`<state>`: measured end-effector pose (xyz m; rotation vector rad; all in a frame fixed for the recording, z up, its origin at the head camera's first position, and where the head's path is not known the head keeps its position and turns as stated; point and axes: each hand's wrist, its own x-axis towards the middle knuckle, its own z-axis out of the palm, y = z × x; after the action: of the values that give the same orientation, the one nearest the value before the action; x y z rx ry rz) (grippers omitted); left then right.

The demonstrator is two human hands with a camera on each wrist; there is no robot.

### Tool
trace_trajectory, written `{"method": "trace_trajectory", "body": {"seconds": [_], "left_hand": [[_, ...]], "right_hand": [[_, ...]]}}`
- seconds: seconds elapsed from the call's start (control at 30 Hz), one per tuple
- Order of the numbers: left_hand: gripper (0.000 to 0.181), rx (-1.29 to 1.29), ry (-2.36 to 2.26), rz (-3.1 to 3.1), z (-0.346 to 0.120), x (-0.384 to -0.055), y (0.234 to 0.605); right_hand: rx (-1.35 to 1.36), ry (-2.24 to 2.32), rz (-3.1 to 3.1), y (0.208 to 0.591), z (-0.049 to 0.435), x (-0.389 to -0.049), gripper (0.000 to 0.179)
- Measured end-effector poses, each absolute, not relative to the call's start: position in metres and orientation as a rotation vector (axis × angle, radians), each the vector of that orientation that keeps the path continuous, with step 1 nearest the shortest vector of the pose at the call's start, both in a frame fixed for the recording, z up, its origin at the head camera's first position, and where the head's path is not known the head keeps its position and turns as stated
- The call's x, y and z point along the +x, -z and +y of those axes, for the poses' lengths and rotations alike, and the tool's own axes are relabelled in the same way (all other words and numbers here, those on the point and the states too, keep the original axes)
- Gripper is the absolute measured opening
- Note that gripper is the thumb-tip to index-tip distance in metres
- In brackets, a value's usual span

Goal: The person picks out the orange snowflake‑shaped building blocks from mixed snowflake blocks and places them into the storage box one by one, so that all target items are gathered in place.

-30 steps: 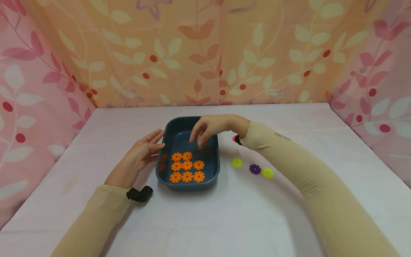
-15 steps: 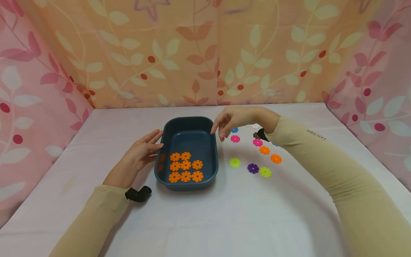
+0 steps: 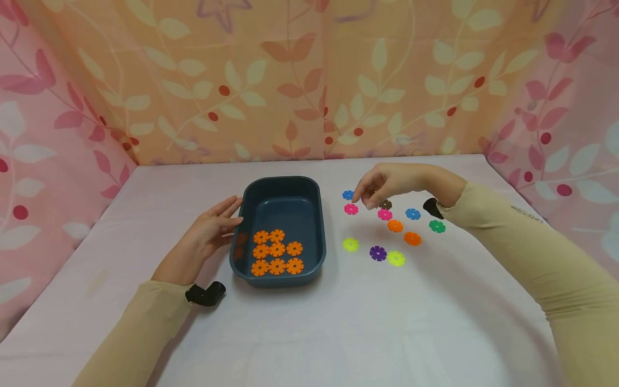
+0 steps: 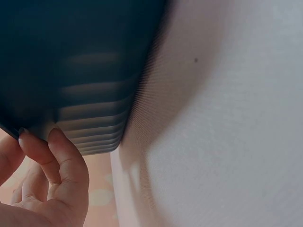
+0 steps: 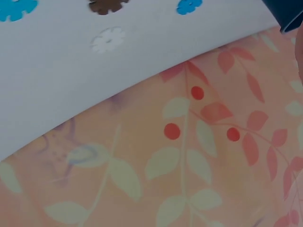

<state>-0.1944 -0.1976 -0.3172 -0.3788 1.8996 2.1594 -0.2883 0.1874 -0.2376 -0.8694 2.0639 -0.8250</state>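
Note:
A dark blue rectangular tray [image 3: 290,207] lies on the table with several orange notched discs [image 3: 276,249] flat in its near half. My left hand [image 3: 205,236] is at the tray's left side; in the left wrist view its fingertips [image 4: 56,135] touch the outer wall just under the rim. To the right of the tray, my right hand [image 3: 394,183] hovers above loose discs with fingers loosely bent and nothing seen between them. Below its fingers lie a pink disc [image 3: 351,209], a blue disc [image 3: 348,195] and a brown disc [image 3: 385,204].
Two orange discs, one here [image 3: 412,238], lie right of the tray among green [image 3: 437,226], purple [image 3: 378,253], yellow [image 3: 396,258] and other discs. A white disc [image 5: 108,39] shows in the right wrist view. A patterned curtain [image 3: 290,80] borders the table's back and sides.
My right hand has moved from above the tray rightward to over the loose discs, uncovering several of them. The left hand stays at the tray's side. The discs in the tray have not moved.

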Motion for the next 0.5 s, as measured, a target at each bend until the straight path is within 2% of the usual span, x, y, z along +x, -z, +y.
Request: {"method": "trace_trajectory", "body": {"seconds": [0.5], "left_hand": [[0.07, -0.361, -2.161, 1.892, -0.198, -0.193, 0.317]], "right_hand": [[-0.825, 0.818, 2.109, 0.244, 0.237, -0.274, 0.023]]}}
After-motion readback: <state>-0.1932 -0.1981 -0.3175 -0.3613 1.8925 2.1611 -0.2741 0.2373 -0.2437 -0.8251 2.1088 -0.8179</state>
